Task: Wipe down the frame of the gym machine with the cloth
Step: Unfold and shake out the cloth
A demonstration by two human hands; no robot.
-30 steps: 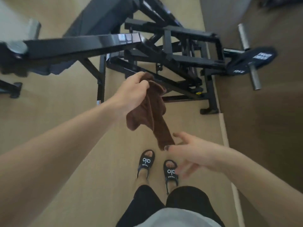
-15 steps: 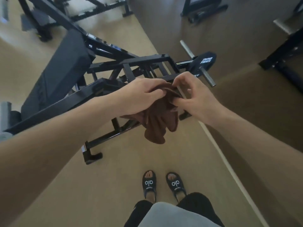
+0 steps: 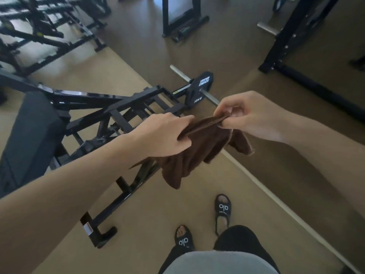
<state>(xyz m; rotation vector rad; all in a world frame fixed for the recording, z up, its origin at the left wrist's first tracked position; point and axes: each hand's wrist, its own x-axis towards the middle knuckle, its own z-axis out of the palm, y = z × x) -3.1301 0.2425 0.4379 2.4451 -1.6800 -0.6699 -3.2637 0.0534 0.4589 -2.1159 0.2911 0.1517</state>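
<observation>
Overhead, both hands hold a soft brown terry cloth [image 3: 199, 147] in the air: left hand [image 3: 164, 135] grips one bunched end, right hand [image 3: 248, 117] pinches a folded edge. Loose folds hang above the gym machine's [image 3: 110, 111] glossy black square-tube frame on the tan floor [image 3: 138, 224].

"10KG" on weight plate [image 3: 199, 89], "alo" on slides [image 3: 223, 207]

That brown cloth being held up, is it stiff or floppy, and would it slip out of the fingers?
Probably floppy: the brown cloth sags in folds between the left hand and right hand. Likely light, since pinched fingertips carry it. Its towel-like surface suggests it won't slip easily.
</observation>
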